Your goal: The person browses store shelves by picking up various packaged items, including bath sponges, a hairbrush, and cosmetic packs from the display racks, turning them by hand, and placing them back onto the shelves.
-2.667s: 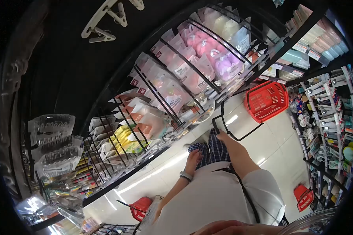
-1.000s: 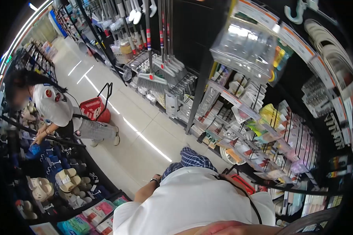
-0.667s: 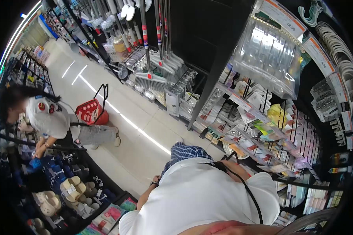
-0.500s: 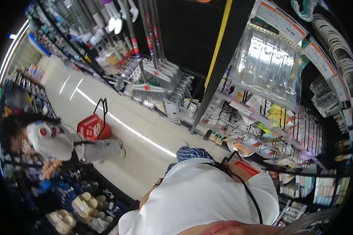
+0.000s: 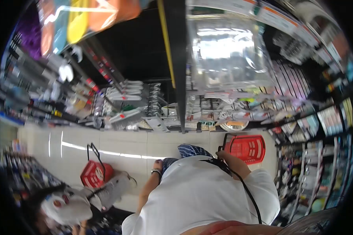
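Note:
My right hand [image 5: 221, 154] is closed on the black handle of a red shopping basket [image 5: 245, 149], which hangs low at my right side. On the other side my left hand [image 5: 158, 164] hangs beside my blue patterned shorts [image 5: 193, 150], with a band around the wrist. It is small and partly turned away, so its fingers cannot be made out.
Shelves [image 5: 164, 126] ahead bear brushes [image 5: 125, 114], long handles and clear plastic packs [image 5: 231, 55]. Colourful items [image 5: 92, 17] hang close at the upper left. A person [image 5: 66, 207] at the lower left is beside another red basket [image 5: 96, 173]. More racks [image 5: 315, 172] stand at the right.
The view has turned right, and the shelves now lie straight across ahead. My right hand and more of its basket have come into view, and my left forearm shows more. The other person appears lower.

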A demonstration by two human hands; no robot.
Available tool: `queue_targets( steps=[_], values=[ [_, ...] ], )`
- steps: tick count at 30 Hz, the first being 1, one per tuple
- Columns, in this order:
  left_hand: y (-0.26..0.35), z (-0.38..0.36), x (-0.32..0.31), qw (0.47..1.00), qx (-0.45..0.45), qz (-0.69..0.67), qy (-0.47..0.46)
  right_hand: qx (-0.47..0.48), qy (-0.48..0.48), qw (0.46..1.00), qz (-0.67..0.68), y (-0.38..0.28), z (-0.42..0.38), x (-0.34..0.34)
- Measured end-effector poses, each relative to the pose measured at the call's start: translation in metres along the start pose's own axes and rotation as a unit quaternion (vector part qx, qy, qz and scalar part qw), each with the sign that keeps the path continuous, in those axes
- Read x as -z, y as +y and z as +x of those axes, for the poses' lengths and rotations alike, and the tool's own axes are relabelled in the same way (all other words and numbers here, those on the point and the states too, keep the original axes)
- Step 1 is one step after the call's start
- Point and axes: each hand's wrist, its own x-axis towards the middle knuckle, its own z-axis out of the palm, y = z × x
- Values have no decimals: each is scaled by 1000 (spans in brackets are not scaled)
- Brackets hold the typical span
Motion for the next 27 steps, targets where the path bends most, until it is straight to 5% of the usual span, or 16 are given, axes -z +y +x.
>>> queue_targets(
  steps=[2,4,5,6,9,12,13,17,20,27],
  values=[
    [3,3,-4,985,-169,-37,-6,56,66,996,-37,-16,-61,-2],
    [25,9,10,989,-101,-62,-89,29,172,984,-20,9,5,-64],
    [31,11,17,987,-61,-72,-127,-17,198,978,62,-5,-28,-64],
    [31,13,25,986,-82,-10,-144,-91,153,961,213,-19,-64,-64],
    [19,38,40,969,-148,106,-165,-130,164,934,290,-23,-93,-95],
    [-5,57,46,972,-104,131,-164,-145,149,919,334,-12,-88,-138],
    [-26,77,48,905,-275,269,-181,-143,141,919,339,-10,-89,-153],
    [-29,77,58,922,-282,221,-144,-168,211,912,310,-9,-84,-196],
    [-31,99,71,920,-168,272,-226,-182,273,895,303,-26,-103,-206],
    [-13,84,97,905,-234,264,-236,-175,248,902,306,-55,-119,-221]
  ],
)
